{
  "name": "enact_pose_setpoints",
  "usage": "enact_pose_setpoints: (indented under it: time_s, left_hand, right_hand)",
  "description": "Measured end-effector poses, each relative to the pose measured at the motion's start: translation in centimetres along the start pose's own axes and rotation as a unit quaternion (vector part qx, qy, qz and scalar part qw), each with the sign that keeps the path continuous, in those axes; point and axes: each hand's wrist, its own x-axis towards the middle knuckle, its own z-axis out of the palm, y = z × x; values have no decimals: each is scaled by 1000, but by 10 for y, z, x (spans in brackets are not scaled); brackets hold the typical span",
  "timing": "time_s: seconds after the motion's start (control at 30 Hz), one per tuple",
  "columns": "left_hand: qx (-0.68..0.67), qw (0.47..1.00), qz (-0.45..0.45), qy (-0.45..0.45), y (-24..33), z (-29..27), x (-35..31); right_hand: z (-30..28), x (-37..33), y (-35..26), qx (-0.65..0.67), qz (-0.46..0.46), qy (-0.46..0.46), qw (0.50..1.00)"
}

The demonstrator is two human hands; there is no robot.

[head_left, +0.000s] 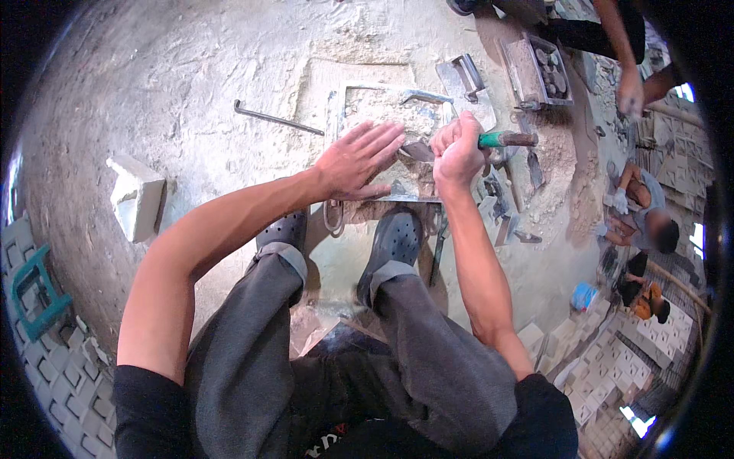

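My right hand [459, 153] is closed around the green handle [493, 140] of a trowel. Its small metal blade [417, 151] points left, low over the sandy fill [375, 115] of a rectangular metal frame [418, 200]. Flat and palm down, with fingers stretched out, my left hand [361, 162] is over the left part of that frame and holds nothing. Whether its palm touches the fill I cannot tell. A metal float with a handle [472, 76] lies just beyond my right hand.
Left of the frame lies a bent metal rod [279, 119]. A pale block [138, 200] and a teal stool [38, 294] are farther left. At right are loose tools [497, 195], a box of stones [527, 73], a co-worker's arm [623, 53] and other people seated among pale tiles [612, 367].
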Motion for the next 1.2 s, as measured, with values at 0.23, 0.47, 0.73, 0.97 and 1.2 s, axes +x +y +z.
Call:
enact_pose_setpoints:
  time_s: [0.23, 0.47, 0.73, 0.97, 1.2]
  left_hand:
    - [-33, 998, -45, -21, -10, 0, 5]
    - [-74, 963, -258, 14, -52, 1, 21]
    - [-142, 959, -246, 5, -78, 0, 39]
    - [-151, 964, -217, -15, -86, -2, 35]
    - [-212, 951, -221, 45, -91, 18, 31]
  right_hand:
    - [23, 25, -3, -46, -70, 101, 991]
    - [60, 26, 14, -51, -33, 83, 995]
    - [91, 25, 19, 14, 19, 39, 999]
    - [110, 26, -12, -35, -29, -11, 999]
    - [120, 16, -3, -43, -13, 14, 999]
